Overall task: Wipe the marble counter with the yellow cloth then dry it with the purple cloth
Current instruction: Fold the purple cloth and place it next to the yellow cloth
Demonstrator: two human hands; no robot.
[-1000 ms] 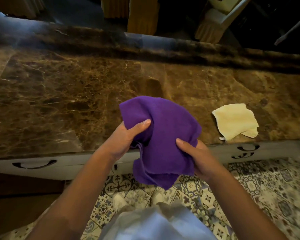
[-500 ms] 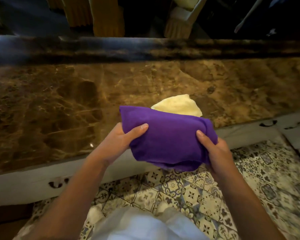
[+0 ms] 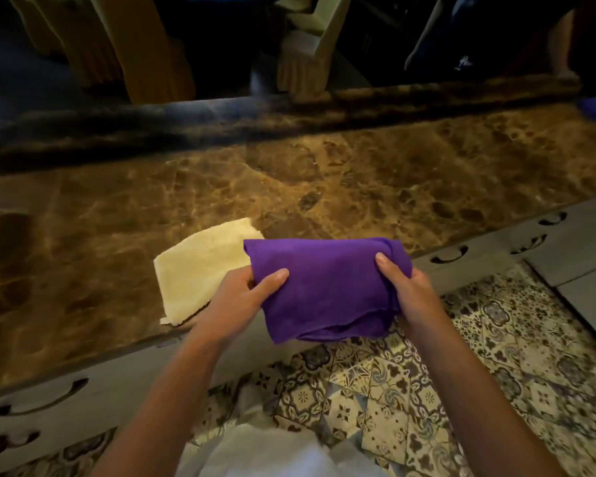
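The purple cloth (image 3: pixel 327 287) is held folded above the bench's (image 3: pixel 358 187) near edge, its long axis running left to right. It is gripped at either end, left hand (image 3: pixel 241 301) and right hand (image 3: pixel 410 290), fingers closed on the fabric. The yellow cloth (image 3: pixel 200 270) is seen flat on the brown marble, just left. Patterned floor tiles (image 3: pixel 427 390) and white drawers (image 3: pixel 496 249) are seen below, with draped chairs (image 3: pixel 303 56) beyond.

Glossy brown marble counter (image 3: pixel 375 180); fuzzy purple cloth (image 3: pixel 327 287); nubby yellow cloth (image 3: pixel 200 270).
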